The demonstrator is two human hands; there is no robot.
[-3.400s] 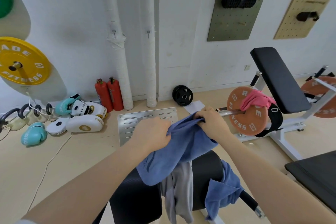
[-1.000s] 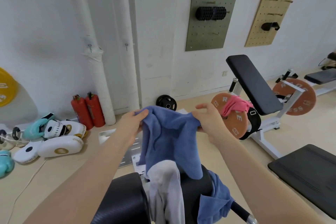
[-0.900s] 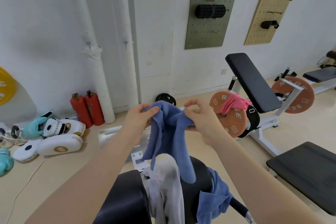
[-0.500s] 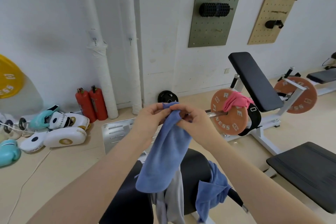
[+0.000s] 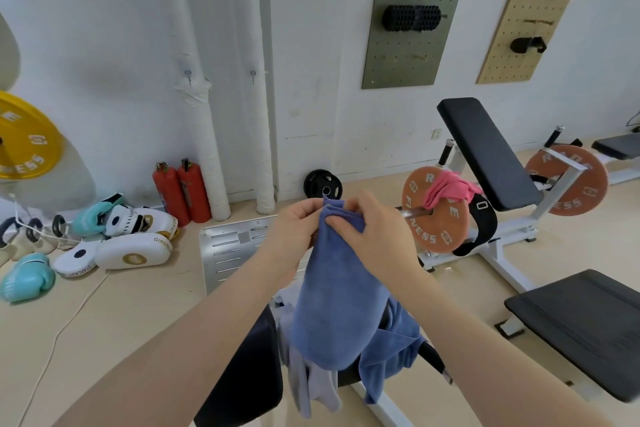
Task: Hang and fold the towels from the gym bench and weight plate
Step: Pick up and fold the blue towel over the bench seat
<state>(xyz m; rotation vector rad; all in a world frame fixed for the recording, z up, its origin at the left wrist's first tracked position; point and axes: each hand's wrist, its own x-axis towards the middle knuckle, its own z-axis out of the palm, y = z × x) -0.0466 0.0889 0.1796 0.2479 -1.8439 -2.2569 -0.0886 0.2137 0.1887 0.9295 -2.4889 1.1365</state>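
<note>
Left hand: the left hand point(image 5: 298, 225) is raised in front of the chest, its fingers curled in and pinching the top edge of the blue terry towel folded lengthwise point(image 5: 337, 291) from the left side.
Right hand: the right hand point(image 5: 375, 229) sits just beside the left, thumb and fingers closed on the same top edge from the right; the two hands nearly touch.
Blue towel in hand: it hangs straight down from the pinched edge as a narrow doubled band, its rounded lower end in front of the black padded gym bench point(image 5: 249, 367) below the arms.
Grey towel: a pale grey towel point(image 5: 311, 388) is draped over the near bench, partly behind the held one, its end trailing below the pad's edge.
Second blue towel: another crumpled blue towel point(image 5: 391, 350) lies over the right side of the same bench, touching the grey one's area; where exactly they meet is hidden.
Pink towel: a bunched pink towel point(image 5: 448, 189) rests on the top rim of the orange round weight plate point(image 5: 434, 215), well apart from the hands, beside the inclined black bench pad on a white frame point(image 5: 488, 152).
Floor by the wall: two red fire extinguishers point(image 5: 181, 191), white boxing pads point(image 5: 135, 248) and teal boxing gloves point(image 5: 27, 277) lie along the wall's foot.
</note>
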